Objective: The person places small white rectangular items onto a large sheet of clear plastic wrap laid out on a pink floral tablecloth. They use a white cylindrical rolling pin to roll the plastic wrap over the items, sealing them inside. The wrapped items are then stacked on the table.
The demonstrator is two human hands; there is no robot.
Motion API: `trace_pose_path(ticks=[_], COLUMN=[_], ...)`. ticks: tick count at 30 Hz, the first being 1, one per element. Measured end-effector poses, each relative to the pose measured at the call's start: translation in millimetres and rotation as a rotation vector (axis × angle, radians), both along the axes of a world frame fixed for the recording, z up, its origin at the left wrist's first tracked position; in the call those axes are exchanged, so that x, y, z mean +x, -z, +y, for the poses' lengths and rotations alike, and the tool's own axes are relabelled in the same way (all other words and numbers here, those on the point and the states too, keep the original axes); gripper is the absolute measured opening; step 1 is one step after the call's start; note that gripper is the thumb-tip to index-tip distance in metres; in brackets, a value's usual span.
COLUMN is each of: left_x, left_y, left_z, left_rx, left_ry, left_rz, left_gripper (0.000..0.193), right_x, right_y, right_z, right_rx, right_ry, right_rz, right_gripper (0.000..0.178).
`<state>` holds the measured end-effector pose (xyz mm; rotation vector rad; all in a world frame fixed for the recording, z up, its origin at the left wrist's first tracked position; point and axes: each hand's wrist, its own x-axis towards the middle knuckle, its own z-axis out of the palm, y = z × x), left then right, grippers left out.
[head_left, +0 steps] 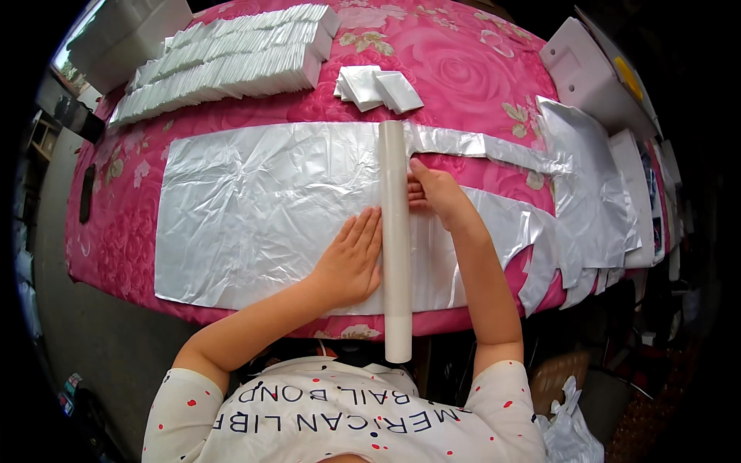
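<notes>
A long whitish tube [396,255] lies upright in view across silvery translucent plastic sheeting [239,208]; its near end sticks out past the table edge. Flat on the sheeting, my left hand [351,258] has its fingers stretched out, with the fingertips against the tube's left side. My right hand [437,193] is at the tube's other side, thumb apart and fingertips touching or nearly touching it. To the right of the tube the sheeting continues as handle-like strips [478,145] with a gap between them, like bags with cut-out handles.
A small pile of folded plastic squares [378,89] sits beyond the tube. Rows of packed folded pieces [231,58] stand at the far left. White foam boxes [590,73] are at the right. A dark narrow object [87,193] lies near the left edge of the pink floral tablecloth [455,62].
</notes>
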<state>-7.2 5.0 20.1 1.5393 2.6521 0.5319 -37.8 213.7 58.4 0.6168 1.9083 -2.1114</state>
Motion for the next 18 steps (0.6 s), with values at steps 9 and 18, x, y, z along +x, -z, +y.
trace_pose_path(ticks=[9, 18], left_x=[0.7, 3.4], left_y=[-1.0, -0.6], left_z=[-2.0, -7.6], left_rx=[0.024, 0.043], left_ry=[0.007, -0.025], left_rz=[-0.044, 0.0], left_gripper=[0.067, 0.065], right_x=[-42.0, -47.0], right_y=[37.4, -104.0], right_z=[135.4, -38.1], right_rx=[-1.099, -0.269], right_ry=[0.337, 0.122], right_rz=[0.656, 0.798], right_gripper=[0.036, 0.035])
